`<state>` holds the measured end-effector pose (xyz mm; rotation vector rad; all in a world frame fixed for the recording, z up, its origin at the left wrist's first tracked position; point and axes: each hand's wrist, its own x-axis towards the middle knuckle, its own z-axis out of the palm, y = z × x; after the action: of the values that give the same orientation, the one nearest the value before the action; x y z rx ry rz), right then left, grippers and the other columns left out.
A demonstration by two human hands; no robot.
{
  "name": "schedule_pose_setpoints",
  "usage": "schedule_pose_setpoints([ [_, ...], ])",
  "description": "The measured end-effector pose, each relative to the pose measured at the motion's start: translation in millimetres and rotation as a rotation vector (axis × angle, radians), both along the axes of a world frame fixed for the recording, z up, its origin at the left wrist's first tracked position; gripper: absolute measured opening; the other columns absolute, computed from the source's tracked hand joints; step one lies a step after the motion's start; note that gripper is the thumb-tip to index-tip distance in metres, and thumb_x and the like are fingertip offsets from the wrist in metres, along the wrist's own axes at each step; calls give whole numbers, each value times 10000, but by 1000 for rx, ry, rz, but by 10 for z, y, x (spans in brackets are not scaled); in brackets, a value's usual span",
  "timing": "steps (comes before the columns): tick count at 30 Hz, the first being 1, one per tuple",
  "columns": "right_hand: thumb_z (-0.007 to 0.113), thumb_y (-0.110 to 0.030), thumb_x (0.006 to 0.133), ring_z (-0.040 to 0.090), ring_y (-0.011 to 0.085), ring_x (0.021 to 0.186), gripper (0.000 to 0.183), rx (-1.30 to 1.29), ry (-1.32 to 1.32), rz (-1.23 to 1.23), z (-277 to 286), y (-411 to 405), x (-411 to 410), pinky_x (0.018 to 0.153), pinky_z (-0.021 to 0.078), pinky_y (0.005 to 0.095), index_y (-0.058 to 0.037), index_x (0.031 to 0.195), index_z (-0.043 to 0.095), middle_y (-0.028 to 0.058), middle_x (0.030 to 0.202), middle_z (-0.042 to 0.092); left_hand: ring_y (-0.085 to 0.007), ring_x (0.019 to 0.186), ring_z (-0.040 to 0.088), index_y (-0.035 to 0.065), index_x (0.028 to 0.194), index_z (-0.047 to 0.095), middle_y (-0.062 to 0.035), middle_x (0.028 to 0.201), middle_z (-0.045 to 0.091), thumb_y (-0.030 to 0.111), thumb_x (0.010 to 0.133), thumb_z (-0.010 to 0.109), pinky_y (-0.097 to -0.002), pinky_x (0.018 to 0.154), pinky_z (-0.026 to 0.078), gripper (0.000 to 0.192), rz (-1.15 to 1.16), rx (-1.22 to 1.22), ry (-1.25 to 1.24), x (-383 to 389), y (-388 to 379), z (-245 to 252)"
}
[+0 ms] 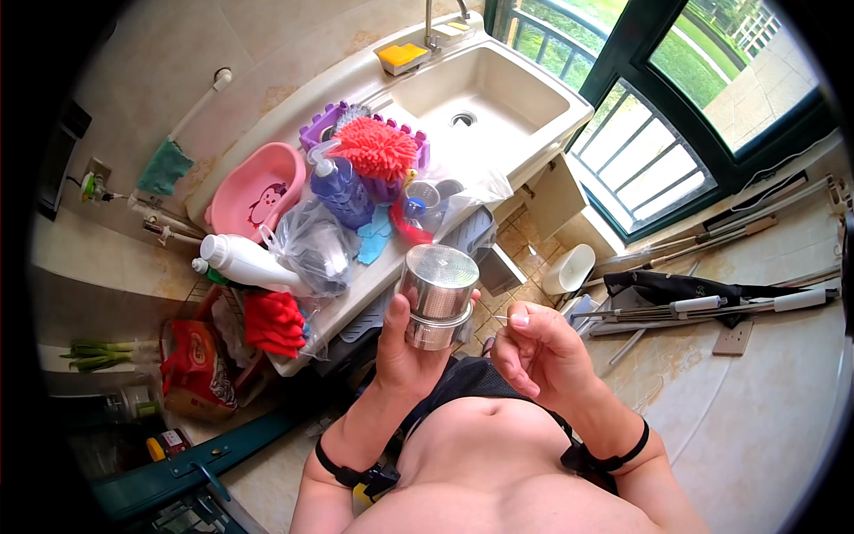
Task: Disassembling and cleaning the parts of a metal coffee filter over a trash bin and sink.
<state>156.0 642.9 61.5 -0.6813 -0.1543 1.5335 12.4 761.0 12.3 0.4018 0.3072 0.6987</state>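
Note:
My left hand (413, 354) grips a shiny metal canister (438, 287) with a ridged collar and a textured round end facing up. To its right, my right hand (544, 344) pinches a thin, pale, stick-like piece (500, 318) between thumb and forefinger, apart from the canister; its other fingers are curled. Beyond the canister, on the counter, lie a clear plastic bag (477, 193), a red container (408, 227) with clear cups and a light blue cloth (375, 233).
A pink basin (257, 190), a blue pump bottle (343, 193), a white bottle (247, 261) and red cloths (273, 324) crowd the counter, left of a white sink (494, 93). A cabinet door (550, 197) hangs open. A white bin (568, 269) stands on the floor near leaning poles (694, 307).

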Motion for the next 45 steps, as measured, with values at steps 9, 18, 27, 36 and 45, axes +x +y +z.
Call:
schedule_pose_setpoints([
  [9,536,-130,968,505,152,442,291,20,53,7,-31,-35,18,360,350,244,-95,696,438,179,667,642,-341,1161,609,19,1404,444,-217,1269,591,585,885,662,-409,1004,529,798,-48,33,27,4,-44,-6],
  [18,530,-187,1038,699,208,745,206,129,-54,20,-63,-39,-20,653,586,298,-31,907,558,207,925,696,-337,1140,615,-17,1386,434,-224,1232,570,641,875,631,-414,998,529,856,-83,-23,-32,-20,-28,-33],
  [27,523,-190,1049,714,237,891,174,72,-169,27,-94,-34,-4,802,591,343,-41,959,514,268,1067,692,-290,1088,658,7,1345,511,-154,1211,650,600,943,538,-411,960,523,717,-129,-30,54,-79,25,-144],
  [36,544,-190,1040,710,214,844,188,65,-96,71,-78,41,-18,764,592,312,-31,940,528,249,1047,699,-303,1054,663,-12,1325,508,-226,1164,655,641,913,521,-429,930,538,772,-200,-46,-46,-109,64,-31],
  [45,681,-104,953,699,175,841,152,11,-282,53,-135,14,-5,751,585,292,-7,1017,584,174,1025,713,-308,1037,665,-19,1335,491,-226,1145,655,645,918,513,-435,909,540,785,-206,46,-73,-102,83,39],
])
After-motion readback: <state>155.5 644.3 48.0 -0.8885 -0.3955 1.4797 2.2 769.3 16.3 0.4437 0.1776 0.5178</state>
